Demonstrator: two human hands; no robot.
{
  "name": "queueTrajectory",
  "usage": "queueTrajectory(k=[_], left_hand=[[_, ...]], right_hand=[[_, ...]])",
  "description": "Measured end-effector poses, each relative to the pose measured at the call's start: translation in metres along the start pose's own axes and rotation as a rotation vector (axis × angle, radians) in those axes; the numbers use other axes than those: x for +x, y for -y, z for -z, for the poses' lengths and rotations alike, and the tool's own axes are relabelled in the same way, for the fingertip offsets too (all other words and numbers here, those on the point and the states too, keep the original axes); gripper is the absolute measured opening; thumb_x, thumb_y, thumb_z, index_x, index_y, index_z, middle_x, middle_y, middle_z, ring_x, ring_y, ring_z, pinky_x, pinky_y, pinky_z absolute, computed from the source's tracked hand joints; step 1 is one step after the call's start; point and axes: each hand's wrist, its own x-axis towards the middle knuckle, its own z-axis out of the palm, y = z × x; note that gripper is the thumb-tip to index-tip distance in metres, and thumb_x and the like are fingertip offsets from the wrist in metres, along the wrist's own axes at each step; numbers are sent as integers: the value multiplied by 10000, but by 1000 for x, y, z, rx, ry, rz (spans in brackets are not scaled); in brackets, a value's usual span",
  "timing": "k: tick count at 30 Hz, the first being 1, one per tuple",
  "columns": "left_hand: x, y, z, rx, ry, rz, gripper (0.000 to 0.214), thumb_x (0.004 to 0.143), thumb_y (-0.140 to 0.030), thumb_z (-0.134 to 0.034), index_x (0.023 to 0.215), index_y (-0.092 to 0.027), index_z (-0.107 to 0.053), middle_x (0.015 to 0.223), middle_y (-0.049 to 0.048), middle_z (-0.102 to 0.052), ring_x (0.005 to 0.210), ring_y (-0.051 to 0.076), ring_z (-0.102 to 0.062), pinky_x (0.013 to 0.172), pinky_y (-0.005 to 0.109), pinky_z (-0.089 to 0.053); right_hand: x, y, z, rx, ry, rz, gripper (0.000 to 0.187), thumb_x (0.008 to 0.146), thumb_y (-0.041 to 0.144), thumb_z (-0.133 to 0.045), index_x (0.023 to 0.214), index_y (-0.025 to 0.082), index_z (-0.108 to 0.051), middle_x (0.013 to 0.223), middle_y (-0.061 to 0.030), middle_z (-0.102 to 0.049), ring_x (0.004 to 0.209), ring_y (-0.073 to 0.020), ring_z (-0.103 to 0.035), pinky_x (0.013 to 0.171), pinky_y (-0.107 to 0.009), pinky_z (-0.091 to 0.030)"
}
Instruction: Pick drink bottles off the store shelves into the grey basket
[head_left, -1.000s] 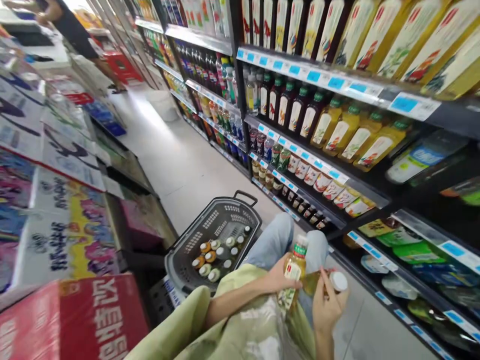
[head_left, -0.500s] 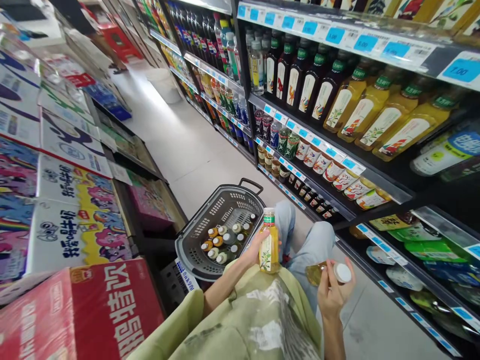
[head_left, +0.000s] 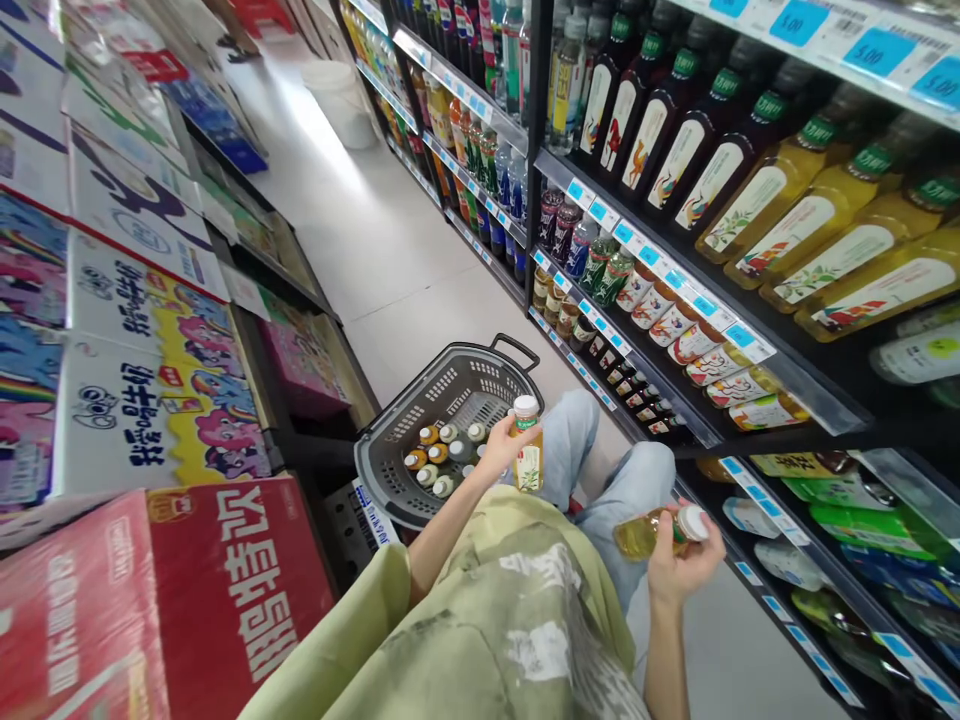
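In my left hand (head_left: 504, 448) is a tea bottle (head_left: 529, 466) with a white cap, a green neck band and a pale leaf label; it stands nearly upright above my lap, with my fingers closed round its upper part. My right hand (head_left: 684, 560) grips a second bottle of yellow drink (head_left: 636, 536) close to its white cap. That bottle lies tilted, its base pointing left over my knee. Left of my legs, a grey basket (head_left: 388, 487) on the floor holds several capped bottles (head_left: 437, 455), partly hidden by my left forearm.
Drink shelves (head_left: 664, 265) rise close on my right, lined with dark and yellow bottles. Stacked milk cartons (head_left: 112, 420) and a red box (head_left: 232, 590) stand at my left. Further down the aisle are a white bucket (head_left: 339, 105) and part of a person's leg (head_left: 238, 35).
The left bottle has moved slightly and my left hand now sits nearer its neck. In my right hand the other bottle has turned so more of its body shows. My view has shifted a little.
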Motion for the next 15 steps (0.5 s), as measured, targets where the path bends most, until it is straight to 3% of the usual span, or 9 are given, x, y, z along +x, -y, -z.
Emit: queueTrajectory(k=[5,11,15], left_hand=[[10,-4,10,109,-77,-40,498,698,-554,-907,924,-139,-752,915,59,-761,872,206,-668,833,306,-536],[20,-13,23,113,33,-69,699,651,-486,-955,1212,-105,-785,968,82,-806,908,240,-724,855,339,-577],[23,-21,29,137,137,-72,635,724,-484,-912,1248,-159,-761,933,54,-795,889,228,-745,842,326,-586]], right_hand=[[4,3,1,-10,-14,-25,559,845,526,-810,1222,275,-481,1135,-119,-705,882,-314,-776,865,-646,-673],[2,-2,7,22,-47,-45,531,864,483,-819,1256,318,-501,1200,-115,-693,956,-331,-766,891,-660,-667],[3,-7,8,73,-59,-6,543,850,431,-857,1252,296,-519,1154,-73,-692,923,-293,-757,898,-684,-657]])
